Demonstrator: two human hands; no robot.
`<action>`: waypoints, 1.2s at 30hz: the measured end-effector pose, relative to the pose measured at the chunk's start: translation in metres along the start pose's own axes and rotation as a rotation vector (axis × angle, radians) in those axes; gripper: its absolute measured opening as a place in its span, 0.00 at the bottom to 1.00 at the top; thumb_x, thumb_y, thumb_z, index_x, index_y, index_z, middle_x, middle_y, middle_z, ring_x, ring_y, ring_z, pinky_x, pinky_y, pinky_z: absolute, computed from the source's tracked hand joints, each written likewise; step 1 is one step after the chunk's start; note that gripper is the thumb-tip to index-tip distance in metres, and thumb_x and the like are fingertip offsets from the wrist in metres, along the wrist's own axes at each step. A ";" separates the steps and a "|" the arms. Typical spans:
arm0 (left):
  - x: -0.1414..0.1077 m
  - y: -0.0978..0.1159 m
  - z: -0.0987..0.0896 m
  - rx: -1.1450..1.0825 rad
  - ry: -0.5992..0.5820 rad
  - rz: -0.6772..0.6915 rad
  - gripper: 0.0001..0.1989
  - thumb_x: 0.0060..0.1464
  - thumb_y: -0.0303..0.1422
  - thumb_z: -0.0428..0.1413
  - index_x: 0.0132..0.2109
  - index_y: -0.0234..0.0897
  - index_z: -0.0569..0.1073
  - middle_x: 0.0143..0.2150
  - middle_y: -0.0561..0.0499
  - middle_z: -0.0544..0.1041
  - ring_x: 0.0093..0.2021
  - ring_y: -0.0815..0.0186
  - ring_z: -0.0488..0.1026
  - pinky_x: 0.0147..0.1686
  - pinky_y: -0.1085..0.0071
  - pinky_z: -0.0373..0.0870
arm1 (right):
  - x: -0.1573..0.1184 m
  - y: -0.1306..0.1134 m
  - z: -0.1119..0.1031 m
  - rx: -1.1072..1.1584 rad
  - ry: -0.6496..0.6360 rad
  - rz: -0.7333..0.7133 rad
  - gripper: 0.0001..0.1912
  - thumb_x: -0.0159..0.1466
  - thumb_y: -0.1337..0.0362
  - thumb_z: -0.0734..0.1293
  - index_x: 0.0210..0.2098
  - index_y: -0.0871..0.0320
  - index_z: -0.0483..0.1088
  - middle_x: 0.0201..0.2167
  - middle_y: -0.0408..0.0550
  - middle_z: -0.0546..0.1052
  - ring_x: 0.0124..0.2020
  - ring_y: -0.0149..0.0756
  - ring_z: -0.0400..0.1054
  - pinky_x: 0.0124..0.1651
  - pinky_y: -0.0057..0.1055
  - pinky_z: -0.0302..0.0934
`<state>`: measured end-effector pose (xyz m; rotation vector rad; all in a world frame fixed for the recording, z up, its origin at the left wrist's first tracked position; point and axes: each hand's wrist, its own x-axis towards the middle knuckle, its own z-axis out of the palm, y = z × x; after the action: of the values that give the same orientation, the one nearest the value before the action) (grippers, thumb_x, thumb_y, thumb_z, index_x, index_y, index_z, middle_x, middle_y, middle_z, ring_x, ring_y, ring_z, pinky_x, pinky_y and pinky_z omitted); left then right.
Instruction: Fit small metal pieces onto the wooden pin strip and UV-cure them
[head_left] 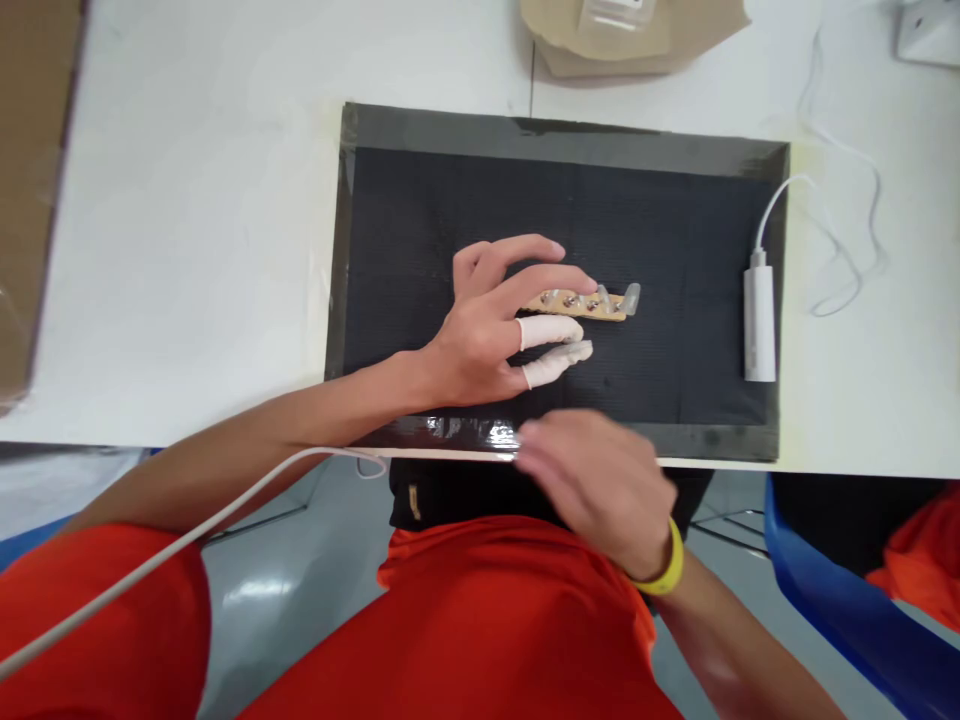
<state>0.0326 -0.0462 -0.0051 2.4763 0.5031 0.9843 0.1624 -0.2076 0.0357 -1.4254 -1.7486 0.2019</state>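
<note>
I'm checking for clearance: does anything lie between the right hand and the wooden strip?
Yes, the left hand. Its white-covered thumb and finger lie between the right hand and the wooden strip.

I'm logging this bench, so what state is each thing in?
Left hand, over black mat, two uncovered fingers extended
White finger covers, worn on its other two visible fingers
Right hand, blurred, grip unclear
Yellow wristband, worn on right wrist
Narrow strip, lying on mat, partly hidden
Rightmost clear piece, at strip's end
White stick, lying flat, cable attached
</note>
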 end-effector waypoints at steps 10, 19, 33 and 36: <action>-0.001 -0.001 -0.001 -0.013 0.024 0.020 0.03 0.64 0.41 0.62 0.42 0.51 0.80 0.57 0.55 0.82 0.62 0.51 0.72 0.62 0.42 0.62 | 0.000 0.006 -0.002 -0.017 -0.083 -0.134 0.08 0.67 0.72 0.73 0.44 0.56 0.80 0.37 0.43 0.87 0.40 0.36 0.84 0.44 0.29 0.79; 0.002 0.002 -0.002 0.023 -0.016 -0.048 0.06 0.64 0.44 0.61 0.41 0.50 0.80 0.55 0.55 0.82 0.62 0.51 0.73 0.63 0.40 0.63 | 0.003 0.014 0.002 -0.105 0.029 -0.064 0.12 0.65 0.74 0.74 0.46 0.56 0.80 0.36 0.42 0.86 0.38 0.33 0.82 0.45 0.28 0.76; -0.001 -0.002 -0.002 0.003 -0.039 -0.049 0.07 0.65 0.45 0.60 0.43 0.51 0.78 0.57 0.55 0.81 0.64 0.50 0.70 0.67 0.39 0.57 | 0.003 0.024 0.008 -0.349 0.356 0.140 0.06 0.69 0.68 0.70 0.45 0.54 0.79 0.66 0.54 0.72 0.62 0.51 0.72 0.51 0.44 0.75; 0.000 -0.001 -0.002 0.010 -0.054 -0.054 0.06 0.64 0.45 0.60 0.43 0.51 0.78 0.57 0.55 0.81 0.65 0.50 0.70 0.67 0.40 0.57 | -0.001 0.025 0.010 -0.390 0.263 0.030 0.07 0.69 0.64 0.70 0.46 0.53 0.79 0.70 0.52 0.69 0.64 0.51 0.70 0.54 0.44 0.75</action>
<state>0.0305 -0.0448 -0.0045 2.4777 0.5562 0.8928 0.1738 -0.1962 0.0147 -1.6678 -1.6035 -0.3153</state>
